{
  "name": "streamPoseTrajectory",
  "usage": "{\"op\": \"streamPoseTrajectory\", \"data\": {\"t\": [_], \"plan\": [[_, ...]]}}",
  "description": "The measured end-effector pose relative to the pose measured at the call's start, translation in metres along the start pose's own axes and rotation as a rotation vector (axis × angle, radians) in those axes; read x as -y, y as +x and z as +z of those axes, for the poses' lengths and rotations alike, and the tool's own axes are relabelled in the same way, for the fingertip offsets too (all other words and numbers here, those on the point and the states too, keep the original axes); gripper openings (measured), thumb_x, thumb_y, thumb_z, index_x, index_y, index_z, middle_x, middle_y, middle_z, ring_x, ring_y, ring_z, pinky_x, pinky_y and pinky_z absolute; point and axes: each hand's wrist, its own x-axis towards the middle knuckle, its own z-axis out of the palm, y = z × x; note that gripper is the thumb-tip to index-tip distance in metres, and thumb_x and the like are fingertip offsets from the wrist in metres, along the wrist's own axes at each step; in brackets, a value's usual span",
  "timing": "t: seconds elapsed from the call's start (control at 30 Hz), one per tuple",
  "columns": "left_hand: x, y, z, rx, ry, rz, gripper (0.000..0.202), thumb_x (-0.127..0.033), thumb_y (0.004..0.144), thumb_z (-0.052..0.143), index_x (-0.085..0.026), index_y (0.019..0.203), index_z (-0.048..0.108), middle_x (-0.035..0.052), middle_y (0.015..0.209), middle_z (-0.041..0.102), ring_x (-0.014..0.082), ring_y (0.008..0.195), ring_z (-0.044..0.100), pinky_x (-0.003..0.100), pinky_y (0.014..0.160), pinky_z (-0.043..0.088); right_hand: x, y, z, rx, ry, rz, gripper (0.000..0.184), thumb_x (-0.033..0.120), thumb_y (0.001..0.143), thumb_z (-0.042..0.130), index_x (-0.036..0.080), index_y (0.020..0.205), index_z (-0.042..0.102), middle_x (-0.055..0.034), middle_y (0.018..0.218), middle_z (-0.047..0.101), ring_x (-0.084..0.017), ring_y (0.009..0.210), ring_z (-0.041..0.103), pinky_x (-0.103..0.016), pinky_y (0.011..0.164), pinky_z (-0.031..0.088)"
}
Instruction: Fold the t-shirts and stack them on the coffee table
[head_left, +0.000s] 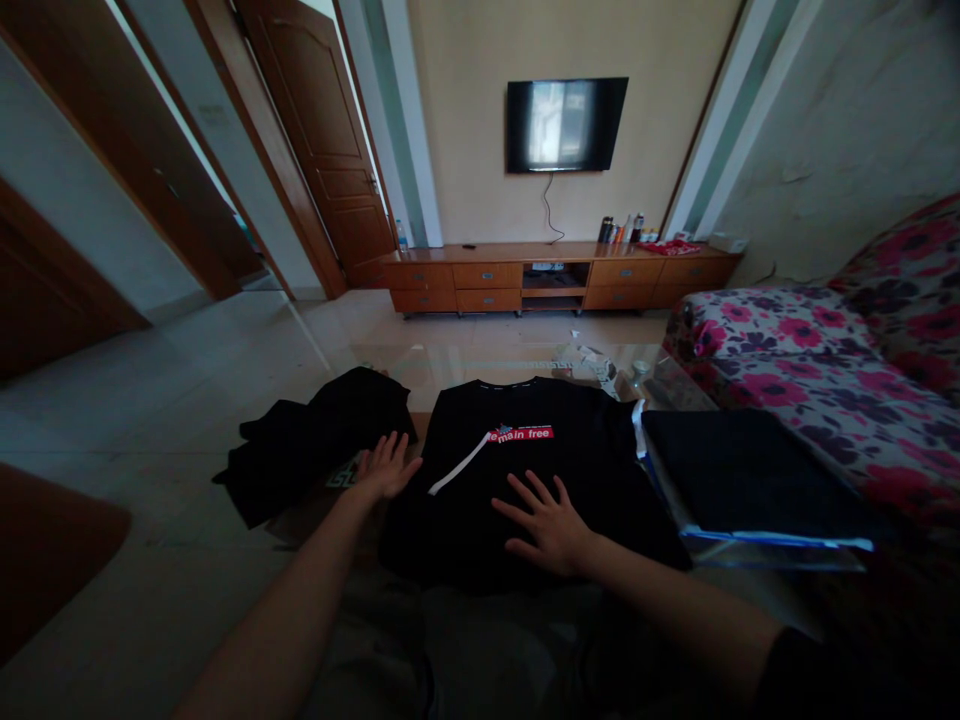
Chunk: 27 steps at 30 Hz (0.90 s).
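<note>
A black T-shirt (585, 430) with a red "main free" print and a white stripe lies spread out in front of me, neckline away from me. My right hand (551, 525) rests on its lower middle, fingers spread. At the shirt's left edge is my left hand (390, 465), its fingers stretched apart; whether it touches the cloth I cannot tell. Neither hand holds anything. To the left lies a crumpled heap of black cloth (322, 425). A folded dark cloth (742, 465) with white and blue edges sits on the right, beside the shirt's sleeve.
Under the clothes is a glass-topped table (450, 362), with a small jar (639, 372) near its far right. A flowered sofa (795, 360) stands to the right. Across the tiled floor is a low wooden cabinet (487, 280) with bottles on top, beneath a wall television (566, 125).
</note>
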Motion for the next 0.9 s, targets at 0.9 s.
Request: {"op": "streamPoseTrajectory", "data": {"t": [0.9], "plan": [[-0.101,0.086,0.011,-0.291,-0.114,0.120,0.071,-0.054,0.098,0.037,-0.011,0.155,0.037,0.0166,0.166,0.026,0.0311,0.154,0.019,0.044,0.124,0.012,-0.006,0.011,-0.005,0.066,0.072,0.001,0.074,0.077,0.093,0.036,0.050,0.159,0.017,0.0010,0.170,-0.008,-0.044,0.154,-0.003,-0.079,0.111,0.001]]}}
